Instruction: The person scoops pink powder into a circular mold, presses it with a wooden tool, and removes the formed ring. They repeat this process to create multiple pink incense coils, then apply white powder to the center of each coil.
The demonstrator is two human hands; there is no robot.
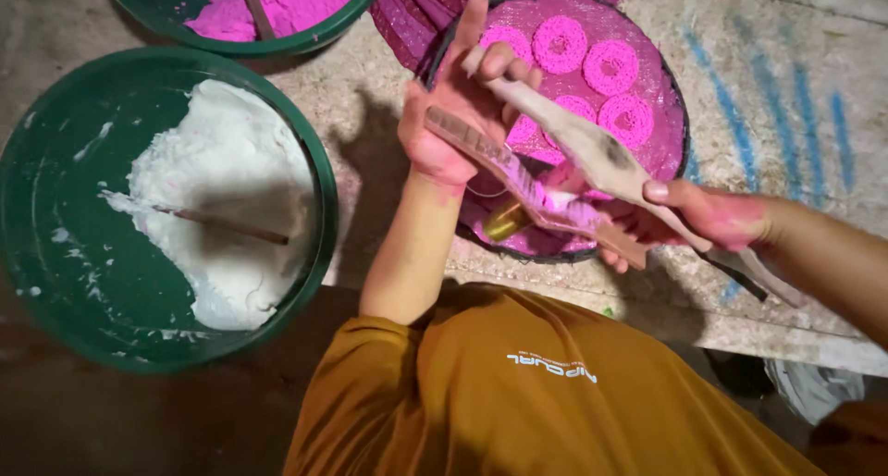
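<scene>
My left hand (453, 115) grips one end of a wooden two-armed press (592, 157), fingers wrapped over both arms. My right hand (712, 217), stained pink, holds the other end of the arms. A brass cylinder (506, 222) hangs under the press, with pink paste smeared around it. The press is held over a round woven tray (680, 115) lined in pink. Several pink coiled noodle rings (560, 43) lie on the far part of the tray.
A large green basin (37, 282) at the left holds white dough (231, 161) with a stick (222, 222) stuck in it. A second green basin (305, 41) at the top holds pink dough. The tray rests on a concrete ledge (777, 87) with blue streaks.
</scene>
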